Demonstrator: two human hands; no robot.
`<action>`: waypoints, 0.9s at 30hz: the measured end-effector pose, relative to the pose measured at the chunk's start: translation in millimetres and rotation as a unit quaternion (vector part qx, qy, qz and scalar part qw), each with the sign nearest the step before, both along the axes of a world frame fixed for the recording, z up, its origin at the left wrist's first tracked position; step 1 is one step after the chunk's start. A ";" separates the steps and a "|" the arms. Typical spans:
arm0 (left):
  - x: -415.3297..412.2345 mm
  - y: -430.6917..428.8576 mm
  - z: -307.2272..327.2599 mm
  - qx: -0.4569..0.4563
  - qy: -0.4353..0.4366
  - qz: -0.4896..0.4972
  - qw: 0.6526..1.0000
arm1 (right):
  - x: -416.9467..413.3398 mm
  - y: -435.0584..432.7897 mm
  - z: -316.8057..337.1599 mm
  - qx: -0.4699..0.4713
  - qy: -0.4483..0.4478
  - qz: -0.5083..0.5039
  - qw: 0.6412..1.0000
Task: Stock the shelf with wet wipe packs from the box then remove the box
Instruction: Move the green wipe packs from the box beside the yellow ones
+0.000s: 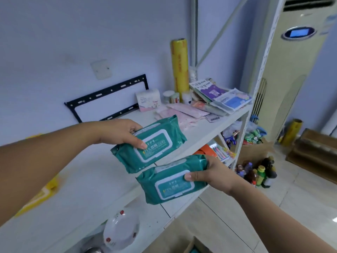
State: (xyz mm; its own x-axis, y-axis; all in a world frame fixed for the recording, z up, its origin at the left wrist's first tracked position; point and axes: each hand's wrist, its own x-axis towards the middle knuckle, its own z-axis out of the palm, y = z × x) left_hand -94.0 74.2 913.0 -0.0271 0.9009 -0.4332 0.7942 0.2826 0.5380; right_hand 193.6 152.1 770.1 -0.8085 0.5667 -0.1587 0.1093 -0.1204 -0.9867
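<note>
Two teal wet wipe packs are held above the front of the white shelf (102, 161), each with its white-framed flip lid facing up toward the camera. The upper wet wipe pack (149, 146) has its long axis running from lower left to upper right, its far end raised and pointing toward the back right of the shelf. The lower wet wipe pack (171, 181) lies nearly parallel to it, just beside and below, at the shelf's front edge; whether the two packs touch cannot be told.

The left hand (124, 132) is clamped on the upper pack's left long edge, thumb pressed on the lid label and the other fingers hidden beneath. The pack extends to the right of that hand. The right hand (213, 175) is clamped on the lower pack's right end, thumb on the lid's upper right corner, fingers wrapped over the far edge. That pack extends to the left of the hand.

Both forearms are bare and reach forward, the left from the left edge, the right from the lower right corner. A corner of the cardboard box (193, 246) shows at the bottom edge.
</note>
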 end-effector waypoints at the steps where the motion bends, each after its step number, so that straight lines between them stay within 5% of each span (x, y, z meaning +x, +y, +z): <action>1: -15.1 -5.6 3.0 0.006 0.006 0.004 1.000 | -15.8 -2.9 2.6 0.010 -0.004 0.000 1.000; 14: -209.4 -66.1 15.0 0.055 0.061 0.048 0.995 | -224.5 -54.2 -20.0 0.057 0.012 0.013 0.998; 27: -296.7 -57.8 -48.1 -0.003 0.096 0.083 0.992 | -312.5 -42.6 -62.4 0.096 -0.026 0.017 0.995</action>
